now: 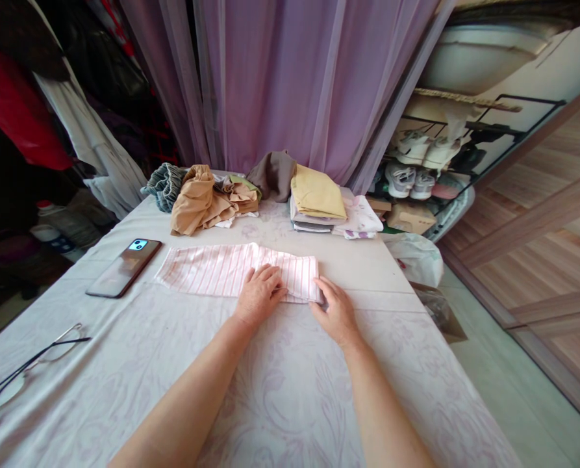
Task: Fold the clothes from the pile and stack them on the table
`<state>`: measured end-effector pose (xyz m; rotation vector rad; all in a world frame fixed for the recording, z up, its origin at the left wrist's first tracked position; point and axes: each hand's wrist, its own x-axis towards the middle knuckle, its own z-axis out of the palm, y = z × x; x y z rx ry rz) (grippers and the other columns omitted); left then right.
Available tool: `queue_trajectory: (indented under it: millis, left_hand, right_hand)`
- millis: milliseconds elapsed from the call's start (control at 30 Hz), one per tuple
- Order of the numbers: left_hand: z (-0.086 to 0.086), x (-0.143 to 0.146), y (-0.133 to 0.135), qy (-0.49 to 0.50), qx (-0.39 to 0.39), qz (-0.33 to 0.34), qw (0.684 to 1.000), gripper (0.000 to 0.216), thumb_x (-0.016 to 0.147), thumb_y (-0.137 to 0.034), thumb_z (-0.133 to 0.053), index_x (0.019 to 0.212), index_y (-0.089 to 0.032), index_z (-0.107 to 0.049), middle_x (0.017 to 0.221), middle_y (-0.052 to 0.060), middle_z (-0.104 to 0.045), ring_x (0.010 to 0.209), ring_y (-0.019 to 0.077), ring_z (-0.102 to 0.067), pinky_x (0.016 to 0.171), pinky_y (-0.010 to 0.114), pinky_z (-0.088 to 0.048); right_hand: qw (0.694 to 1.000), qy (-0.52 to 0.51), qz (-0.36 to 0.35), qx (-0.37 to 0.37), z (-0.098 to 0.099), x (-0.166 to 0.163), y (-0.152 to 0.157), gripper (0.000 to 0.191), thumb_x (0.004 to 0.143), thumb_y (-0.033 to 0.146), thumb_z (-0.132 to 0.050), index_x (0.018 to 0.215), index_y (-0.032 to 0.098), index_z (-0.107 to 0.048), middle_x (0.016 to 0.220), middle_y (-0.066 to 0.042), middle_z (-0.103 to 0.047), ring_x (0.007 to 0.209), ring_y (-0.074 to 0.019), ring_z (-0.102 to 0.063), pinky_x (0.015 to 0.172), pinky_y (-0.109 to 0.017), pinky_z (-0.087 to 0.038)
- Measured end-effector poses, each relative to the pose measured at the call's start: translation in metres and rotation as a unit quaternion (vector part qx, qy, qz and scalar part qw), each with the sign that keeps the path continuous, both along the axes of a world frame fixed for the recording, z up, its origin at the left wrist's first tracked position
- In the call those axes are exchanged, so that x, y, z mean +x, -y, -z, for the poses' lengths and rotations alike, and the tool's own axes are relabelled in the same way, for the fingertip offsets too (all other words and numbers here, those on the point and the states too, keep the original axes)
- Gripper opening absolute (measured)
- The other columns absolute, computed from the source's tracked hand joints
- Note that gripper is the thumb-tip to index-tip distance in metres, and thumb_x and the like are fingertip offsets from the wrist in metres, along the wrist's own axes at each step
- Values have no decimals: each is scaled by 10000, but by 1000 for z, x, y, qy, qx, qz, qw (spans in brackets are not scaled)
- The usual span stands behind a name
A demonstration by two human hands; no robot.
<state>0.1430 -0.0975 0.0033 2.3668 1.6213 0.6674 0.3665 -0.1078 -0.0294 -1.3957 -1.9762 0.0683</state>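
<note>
A pink-and-white striped garment (pixel 206 270), folded into a long flat strip, lies crosswise on the table; its exact kind does not show. On top of it, right of its middle, rests my left hand (pixel 260 296), palm down with the fingers stretched out. At the strip's right end is my right hand (pixel 337 312). Its thumb and forefinger stand apart and touch the folded edge, with the other fingers partly hidden.
A flowered cloth covers the table (pixel 290 390). Behind the strip sit a crumpled brown garment (pixel 197 201) and a folded stack topped by a yellow cloth (pixel 319 192). A phone (pixel 124 268) and eyeglasses (pixel 31 364) lie left. A shoe rack (pixel 416 156) stands right.
</note>
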Motion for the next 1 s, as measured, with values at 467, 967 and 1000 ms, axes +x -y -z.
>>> queue_trajectory:
  millis: [467, 967, 1000]
  left_hand:
    - [4, -2, 0, 23, 8, -6, 1000, 221, 967, -285, -466, 1067, -213, -649, 1352, 79, -600, 1327, 254, -466, 1113, 512, -336]
    - [4, 0, 0, -32, 27, -10, 999, 295, 968, -340, -485, 1209, -223, -608, 1443, 92, -518, 1350, 289, -437, 1104, 529, -358]
    - [4, 0, 0, -33, 26, -11, 999, 294, 969, -343, -484, 1207, -225, -609, 1443, 91, -518, 1350, 289, -437, 1104, 530, -357]
  right_hand:
    - [995, -35, -2, -97, -43, 8, -70, 281, 863, 300, -509, 1041, 228, -714, 1112, -73, -727, 1079, -217, -649, 980, -360, -486]
    - [932, 128, -156, -302, -73, -45, -147, 327, 848, 326, -563, 1108, 217, -727, 1006, -12, -753, 884, -166, -662, 776, -226, -458]
    - [929, 141, -161, -302, -75, -50, -148, 338, 850, 335, -566, 1126, 221, -722, 1012, -15, -753, 893, -169, -662, 777, -227, -455]
